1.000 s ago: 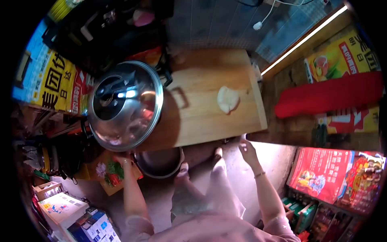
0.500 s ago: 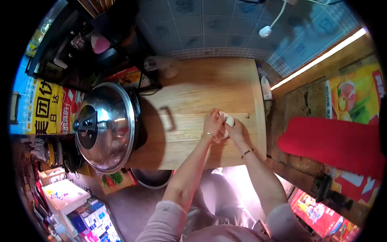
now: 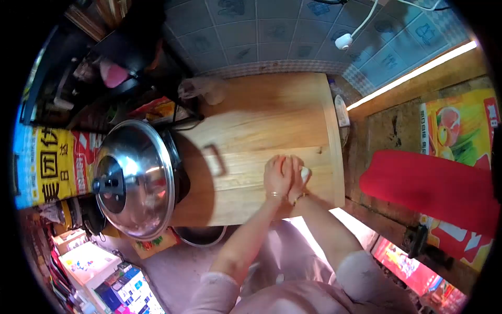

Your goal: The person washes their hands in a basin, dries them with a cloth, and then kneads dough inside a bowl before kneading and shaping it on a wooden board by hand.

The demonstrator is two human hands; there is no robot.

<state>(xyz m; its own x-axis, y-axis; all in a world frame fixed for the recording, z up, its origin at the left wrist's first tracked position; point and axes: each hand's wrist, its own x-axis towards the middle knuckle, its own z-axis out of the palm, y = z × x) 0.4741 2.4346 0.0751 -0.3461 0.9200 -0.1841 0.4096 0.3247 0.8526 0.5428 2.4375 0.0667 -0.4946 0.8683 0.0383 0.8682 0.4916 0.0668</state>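
Note:
A small lump of white dough (image 3: pixel 305 172) shows at the right side of my hands, over the wooden board (image 3: pixel 261 115). My left hand (image 3: pixel 277 177) is pressed against my right hand (image 3: pixel 296 179), and the fingers of both are curled in close together. Both hands press on the dough near the board's front right part. Most of the lump is hidden under my palms and fingers.
A large pot with a shiny domed lid (image 3: pixel 137 180) stands at the board's left. Behind it lies a clear plastic bag (image 3: pixel 201 90). A red cloth-like piece (image 3: pixel 426 191) covers part of the right side. A dark basin (image 3: pixel 201 234) sits below the front edge.
My hands have drawn closer together and moved slightly toward me, covering more of the dough. The view has shifted a little.

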